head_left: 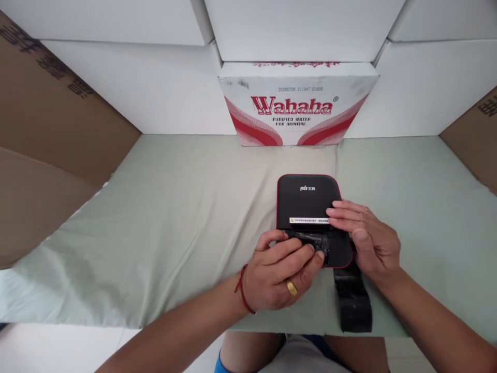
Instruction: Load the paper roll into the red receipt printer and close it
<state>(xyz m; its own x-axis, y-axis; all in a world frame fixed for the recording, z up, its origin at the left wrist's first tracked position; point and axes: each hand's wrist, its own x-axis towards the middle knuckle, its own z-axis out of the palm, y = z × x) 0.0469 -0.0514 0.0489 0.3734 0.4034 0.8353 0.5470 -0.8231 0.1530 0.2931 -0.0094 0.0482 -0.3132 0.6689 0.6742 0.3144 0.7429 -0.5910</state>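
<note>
A flat black device (308, 202) with rounded corners, a red edge and a white logo lies on the cloth-covered table in front of me. Along its lower part runs a shiny black strip of film (310, 239), and the bent fingers of my left hand (285, 264) press together on it. Their tips partly cover the strip. My right hand (370, 238) rests against the device's right side, its long fingers stretched over the edge and the thumb apart. Below that hand, a wider glossy black strip (353, 303) trails toward the table's front edge; its upper end is hidden.
A pale green wrinkled cloth (186, 207) covers the table. Behind the device stands a white and red water carton (298, 111). White boxes (135, 88) form a wall at the back, with brown cardboard (58, 140) on the left and more cardboard (473, 134) on the right.
</note>
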